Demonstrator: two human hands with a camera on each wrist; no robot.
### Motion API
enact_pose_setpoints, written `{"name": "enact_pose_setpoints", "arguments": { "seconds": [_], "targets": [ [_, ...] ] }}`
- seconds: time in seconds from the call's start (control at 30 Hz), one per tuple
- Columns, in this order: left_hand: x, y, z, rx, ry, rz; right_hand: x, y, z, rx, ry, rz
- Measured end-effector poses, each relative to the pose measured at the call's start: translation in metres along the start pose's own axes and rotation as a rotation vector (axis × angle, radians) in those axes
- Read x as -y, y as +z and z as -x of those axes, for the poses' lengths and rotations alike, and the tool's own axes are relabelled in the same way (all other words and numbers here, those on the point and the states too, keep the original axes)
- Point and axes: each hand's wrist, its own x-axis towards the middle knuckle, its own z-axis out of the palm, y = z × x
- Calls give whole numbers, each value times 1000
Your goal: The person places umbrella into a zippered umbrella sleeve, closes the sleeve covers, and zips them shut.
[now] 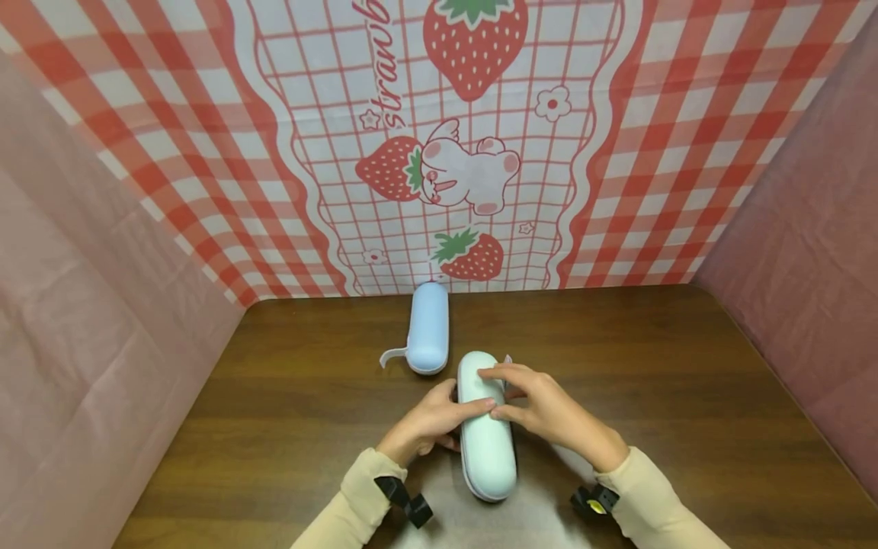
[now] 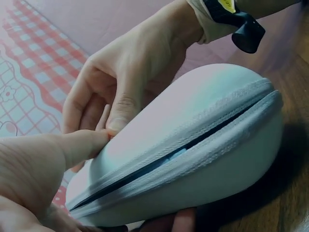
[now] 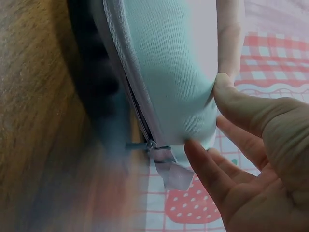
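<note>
A long oval mint-green zippered hard case point(image 1: 488, 450) lies between both hands above the wooden table. My left hand point(image 1: 434, 419) grips it from the left side, thumb across the lid and fingers underneath. My right hand point(image 1: 549, 404) holds the lid near its far end, thumb and index finger on top. In the left wrist view, the zipper seam point(image 2: 193, 140) is parted along the side, with a bit of blue showing within. The zipper slider point(image 3: 151, 144) sits near the far end, beside a pale fabric loop point(image 3: 175, 175).
A light blue case point(image 1: 429, 328) of similar shape, with a strap point(image 1: 392, 354), lies farther back on the brown wooden table point(image 1: 309, 404). Behind the table hangs a red-checked strawberry cloth point(image 1: 473, 152), with pink cloth point(image 1: 89, 305) on both sides.
</note>
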Motion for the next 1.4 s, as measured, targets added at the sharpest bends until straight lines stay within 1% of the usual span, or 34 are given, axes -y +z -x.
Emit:
{"name": "enact_pose_setpoints", "arguments": {
  "seconds": [0.1,0.2,0.3,0.43,0.5,0.7,0.8,0.9,1.0,1.13,1.27,1.4],
  "targets": [
    [0,2,1,-23,13,3,3,0,1,-38,-59,56],
    [-1,2,1,-28,30,-1,5,-2,0,-63,-97,89],
    [-4,2,1,-20,42,3,9,-4,-2,-71,-115,109],
    [-8,1,2,5,53,26,13,-8,-3,-83,-135,138],
    [-10,0,3,3,63,35,15,-10,-4,-101,-151,162],
    [-17,-6,4,-49,101,40,15,-13,-6,-184,-222,211],
    [-19,-9,5,-56,104,55,14,-13,-6,-243,-256,227],
    [-19,-13,5,-65,104,68,12,-13,-7,-303,-261,212],
    [-20,-17,5,-76,112,77,11,-13,-7,-344,-238,176],
    [-22,-20,5,-83,133,84,7,-10,-5,-347,-164,129],
    [-22,-24,4,-86,149,68,4,-5,-3,-307,-37,45],
    [-21,-32,3,-75,130,35,5,-2,-3,-266,99,7]
  ]
}}
